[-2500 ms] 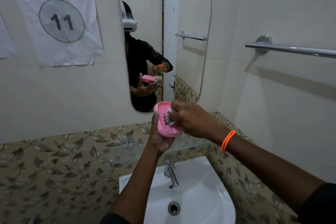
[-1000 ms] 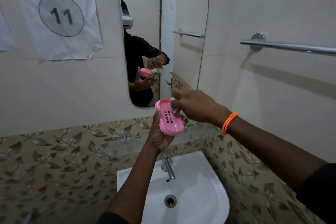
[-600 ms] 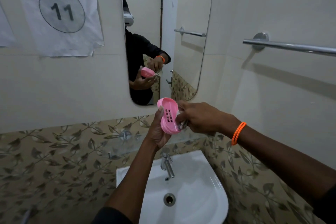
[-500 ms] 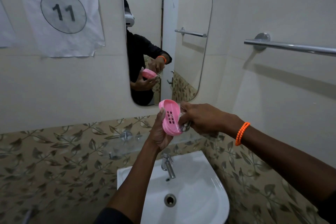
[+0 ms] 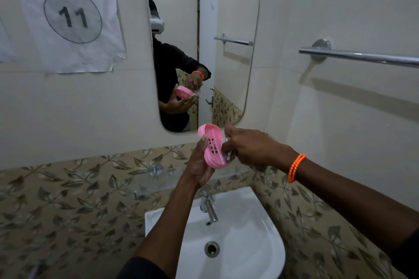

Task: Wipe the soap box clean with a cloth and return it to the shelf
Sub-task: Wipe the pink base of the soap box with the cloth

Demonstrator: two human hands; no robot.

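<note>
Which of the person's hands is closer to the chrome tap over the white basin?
The left. The left hand, holding the pink plastic soap box, hangs just above the chrome tap. The right hand, gripping a cloth, sits higher and further right.

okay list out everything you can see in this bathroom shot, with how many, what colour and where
soap box: one, pink, held above the basin
cloth: one, pale, mostly hidden, at the soap box
shelf: one, clear glass, on the wall above the tap
basin: one, white, bottom centre
tap: one, chrome, behind the basin
mirror: one, upper centre
towel rail: one, chrome, right wall
paper sign: one, white, upper left
left hand: holds the soap box
right hand: orange bracelet, holds the cloth
</note>
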